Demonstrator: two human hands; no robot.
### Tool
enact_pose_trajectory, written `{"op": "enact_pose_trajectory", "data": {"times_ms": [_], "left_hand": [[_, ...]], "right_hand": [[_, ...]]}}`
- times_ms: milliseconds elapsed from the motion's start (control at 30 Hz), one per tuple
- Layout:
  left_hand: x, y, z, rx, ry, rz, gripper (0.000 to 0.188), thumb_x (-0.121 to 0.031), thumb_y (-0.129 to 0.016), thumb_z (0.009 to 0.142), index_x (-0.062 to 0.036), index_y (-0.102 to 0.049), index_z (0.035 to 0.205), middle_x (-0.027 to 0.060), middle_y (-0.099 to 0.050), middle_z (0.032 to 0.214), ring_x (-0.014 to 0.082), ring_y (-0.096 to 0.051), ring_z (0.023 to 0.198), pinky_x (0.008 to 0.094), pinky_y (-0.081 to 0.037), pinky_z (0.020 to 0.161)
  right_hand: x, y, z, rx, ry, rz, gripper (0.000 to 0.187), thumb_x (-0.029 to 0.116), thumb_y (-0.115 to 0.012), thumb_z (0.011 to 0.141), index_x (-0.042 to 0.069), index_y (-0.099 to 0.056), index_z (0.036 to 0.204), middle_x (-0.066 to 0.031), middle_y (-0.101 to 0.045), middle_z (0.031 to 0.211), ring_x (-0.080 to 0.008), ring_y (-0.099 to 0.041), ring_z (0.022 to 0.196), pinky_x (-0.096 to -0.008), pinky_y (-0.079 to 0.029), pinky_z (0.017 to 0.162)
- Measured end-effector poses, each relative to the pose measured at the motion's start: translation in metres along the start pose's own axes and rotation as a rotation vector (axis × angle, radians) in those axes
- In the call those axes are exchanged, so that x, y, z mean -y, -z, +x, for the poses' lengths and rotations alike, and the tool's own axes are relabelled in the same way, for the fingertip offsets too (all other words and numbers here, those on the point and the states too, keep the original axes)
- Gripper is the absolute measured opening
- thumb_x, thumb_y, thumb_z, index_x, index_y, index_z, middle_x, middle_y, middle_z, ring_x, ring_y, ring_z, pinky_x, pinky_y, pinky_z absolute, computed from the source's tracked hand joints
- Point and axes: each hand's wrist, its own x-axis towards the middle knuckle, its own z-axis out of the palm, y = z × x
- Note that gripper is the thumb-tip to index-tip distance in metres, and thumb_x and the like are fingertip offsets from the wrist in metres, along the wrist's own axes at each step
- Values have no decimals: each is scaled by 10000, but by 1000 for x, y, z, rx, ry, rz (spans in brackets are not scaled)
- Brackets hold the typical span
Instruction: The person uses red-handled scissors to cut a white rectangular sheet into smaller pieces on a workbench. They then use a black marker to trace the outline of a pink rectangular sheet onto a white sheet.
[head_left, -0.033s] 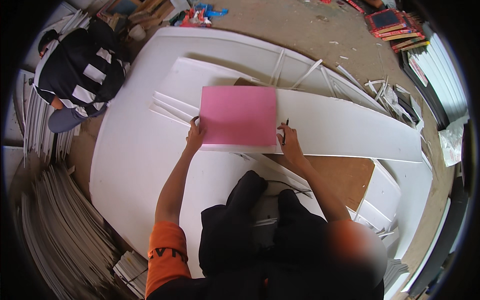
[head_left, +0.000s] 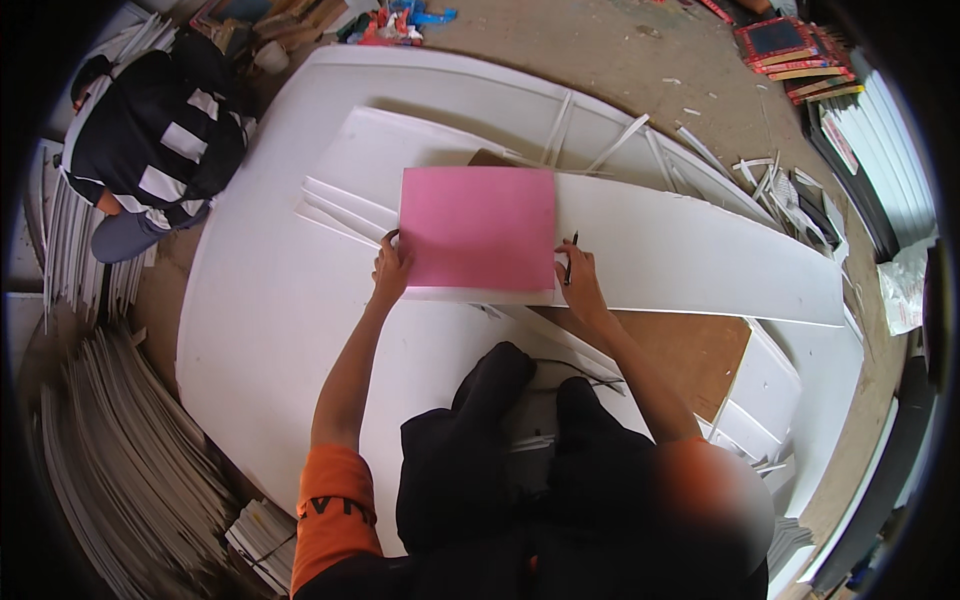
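Observation:
A flat pink rectangular sheet (head_left: 478, 228) lies over a long white board (head_left: 690, 245) in front of me. At its lower left edge, my left hand (head_left: 391, 266) is closed, its fingers gripping the sheet's side. My right hand (head_left: 582, 282) is at the lower right edge of the sheet, closed around a dark pen (head_left: 571, 262) that points upward. Its thumb side is at or very close to the sheet's edge. Below the sheet a narrow pale strip shows along its near side.
A large white panel (head_left: 260, 300) spreads under everything. My knees are near a brown board (head_left: 690, 355). White offcut strips (head_left: 620, 145) lie along the far edge. A co-worker (head_left: 155, 140) crouches at the left, above stacked panels (head_left: 130, 440). Red-edged frames (head_left: 790, 55) are piled far right.

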Motion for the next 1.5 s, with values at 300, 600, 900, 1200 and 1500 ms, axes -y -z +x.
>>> {"op": "enact_pose_trajectory", "data": {"times_ms": [300, 600, 900, 1200, 1500], "left_hand": [[-92, -38, -18, -362, -147, 138, 506, -175, -600, 713, -126, -418, 1183, 108, -407, 1153, 330, -293, 1111, 508, -180, 943], [-166, -135, -47, 206, -779, 87, 772, -362, -694, 648, -57, -333, 1258, 111, -353, 1266, 311, -275, 1189, 529, -136, 1000], [-133, -111, -45, 240, -821, 426, 1137, -600, -691, 502, -21, -197, 1347, 116, -182, 1416, 256, -158, 1316, 451, -116, 1073], [-116, -86, -21, 250, -815, 463, 1055, -507, -709, 531, -77, -214, 1357, 77, -225, 1410, 207, -197, 1307, 426, -135, 1078], [-105, -84, -2, 166, -812, 309, 769, -474, -651, 672, -129, -358, 1294, 70, -329, 1323, 208, -275, 1252, 445, -179, 1040]], "right_hand": [[-11, 20, 25, -297, -343, 157, 222, 133, -600, 806, 53, -482, 976, -65, -539, 879, -156, -489, 824, -289, -399, 731], [-111, 183, -49, -542, -450, -136, 235, 21, -622, 742, 51, -440, 887, -91, -547, 1057, -163, -492, 919, -275, -379, 819], [-130, 172, -63, -515, -467, -282, 210, 78, -619, 717, 51, -467, 859, -79, -566, 807, -211, -531, 674, -336, -437, 649], [-98, 131, -33, -388, -452, -295, 262, 134, -681, 705, 28, -473, 825, -115, -578, 849, -218, -511, 714, -335, -409, 691], [-92, 107, -8, -345, -405, -307, 282, 145, -704, 689, 35, -489, 835, -119, -569, 771, -242, -510, 718, -355, -403, 692]]}}
